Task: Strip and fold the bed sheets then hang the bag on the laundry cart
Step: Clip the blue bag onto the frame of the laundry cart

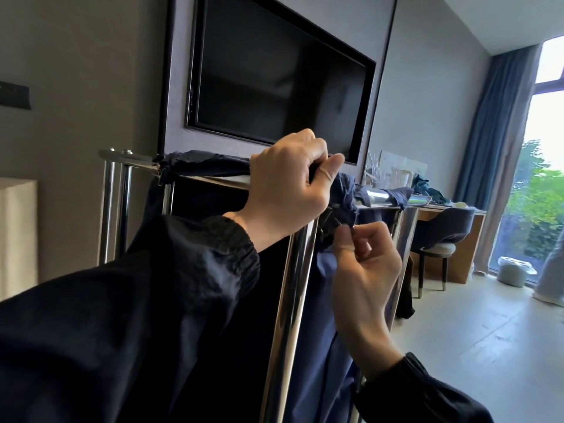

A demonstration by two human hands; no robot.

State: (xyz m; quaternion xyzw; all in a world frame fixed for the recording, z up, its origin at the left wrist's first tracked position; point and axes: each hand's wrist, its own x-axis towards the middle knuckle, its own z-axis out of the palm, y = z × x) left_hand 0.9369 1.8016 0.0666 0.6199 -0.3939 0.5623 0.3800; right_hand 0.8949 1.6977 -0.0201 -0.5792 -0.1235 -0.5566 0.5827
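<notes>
At the near corner post of the laundry cart (290, 300), the right hand (363, 264) pinches a small clip (332, 222); just beyond, the left hand (287, 184) clenches the hem of the bag (207, 163) over the top rail. The navy cloth looks light, limp, slippery: best gripped bunched at the hem.

Loose black sleeves of thin, crinkled, faintly shiny fabric cover both arms. The left sleeve (137, 300) ends in a gathered elastic cuff (236, 236) at the wrist; the right sleeve (427, 392) matches it. The left hand (287, 190) and right hand (366, 270) are bare.
</notes>
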